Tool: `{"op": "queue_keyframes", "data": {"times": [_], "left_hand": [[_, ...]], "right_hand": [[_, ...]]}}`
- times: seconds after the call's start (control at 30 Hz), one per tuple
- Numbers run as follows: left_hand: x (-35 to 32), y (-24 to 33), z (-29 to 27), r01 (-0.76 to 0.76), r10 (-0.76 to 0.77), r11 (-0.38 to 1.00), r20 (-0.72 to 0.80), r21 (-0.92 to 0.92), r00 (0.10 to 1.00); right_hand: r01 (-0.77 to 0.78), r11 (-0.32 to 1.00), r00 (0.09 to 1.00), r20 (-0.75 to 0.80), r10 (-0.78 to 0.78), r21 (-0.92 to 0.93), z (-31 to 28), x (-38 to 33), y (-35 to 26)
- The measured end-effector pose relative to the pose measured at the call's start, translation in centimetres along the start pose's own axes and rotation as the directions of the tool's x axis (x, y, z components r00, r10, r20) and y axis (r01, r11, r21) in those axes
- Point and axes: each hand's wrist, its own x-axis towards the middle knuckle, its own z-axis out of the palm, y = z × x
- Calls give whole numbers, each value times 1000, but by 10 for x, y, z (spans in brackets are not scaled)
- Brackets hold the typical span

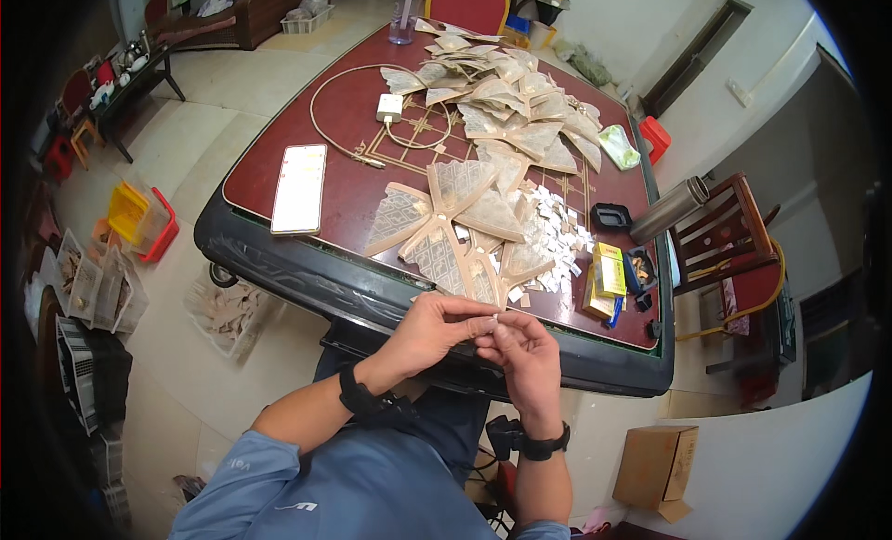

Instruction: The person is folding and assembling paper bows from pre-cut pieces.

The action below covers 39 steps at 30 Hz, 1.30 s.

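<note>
Both hands, left hand point(435, 331) and right hand point(525, 349), pinch one small white slip point(493, 324) just off the worktop's point(279, 252) near edge; a light fingertip grip looks wisest.

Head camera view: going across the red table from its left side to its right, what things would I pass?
White phone → white charger block with looped cable → patterned triangular pieces → heap of small white paper bits → yellow boxes → metal flask at the right edge.

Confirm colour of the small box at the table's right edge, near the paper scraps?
Yellow, with a dark band across the small box; the head view, the only one, shows it clearly.
</note>
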Motion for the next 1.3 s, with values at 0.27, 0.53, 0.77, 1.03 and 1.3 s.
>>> {"op": "queue_keyframes", "data": {"times": [0.27,0.53,0.77,1.03,1.3], "left_hand": [[-4,3,-14,235,-235,949,24,-211,972],[-4,-1,-24,237,-232,968,63,-84,971],[-9,-4,-24,238,-229,955,73,-174,971],[-12,3,-8,159,-171,981,-105,-111,980],[-30,-11,10,7,-8,1000,-99,-7,995]], "right_hand": [[194,870,980,47,-194,-454,12,-9,7],[-17,945,993,103,53,-326,8,-10,-11],[-34,977,992,112,59,-210,7,-11,-9],[84,-59,681,101,-726,-995,-33,22,-22],[178,850,966,-74,-246,-495,27,-17,-4]]}}
